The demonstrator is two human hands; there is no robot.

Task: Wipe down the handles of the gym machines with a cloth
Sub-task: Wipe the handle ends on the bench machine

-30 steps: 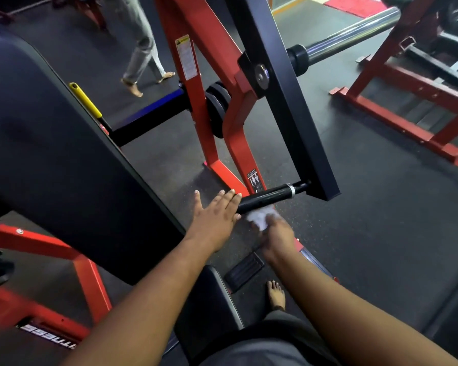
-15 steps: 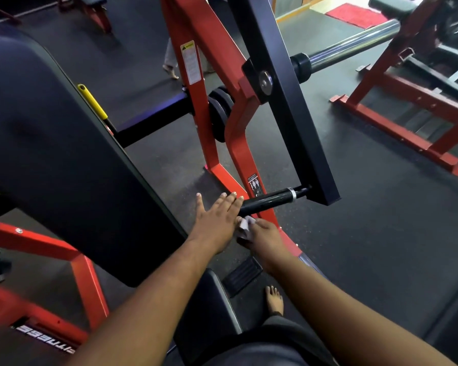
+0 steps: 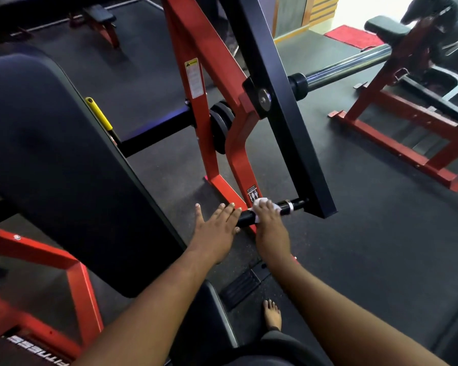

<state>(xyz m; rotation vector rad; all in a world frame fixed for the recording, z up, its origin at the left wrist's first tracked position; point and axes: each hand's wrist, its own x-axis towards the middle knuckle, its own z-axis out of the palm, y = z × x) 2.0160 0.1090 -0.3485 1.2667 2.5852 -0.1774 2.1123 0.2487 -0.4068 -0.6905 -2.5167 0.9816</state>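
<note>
A short black handle (image 3: 288,205) sticks out leftward from the foot of a black lever arm (image 3: 283,107) on a red-framed machine. My right hand (image 3: 269,228) grips a white cloth (image 3: 262,203) wrapped over the middle of that handle. Only bits of the cloth show around my fingers. My left hand (image 3: 216,231) lies flat with straight fingers, its fingertips touching the handle's free left end (image 3: 245,215).
A large black pad (image 3: 50,154) fills the left side, with a yellow-tipped lever (image 3: 98,113) behind it. A chrome bar (image 3: 347,66) runs right from the lever arm. Another red machine (image 3: 397,133) stands at the right. My bare foot (image 3: 272,314) rests on the dark floor.
My right hand moved the cloth from under the handle's left end up onto its middle, toward the right. A person walking at the back has left the view. My left hand stayed put.
</note>
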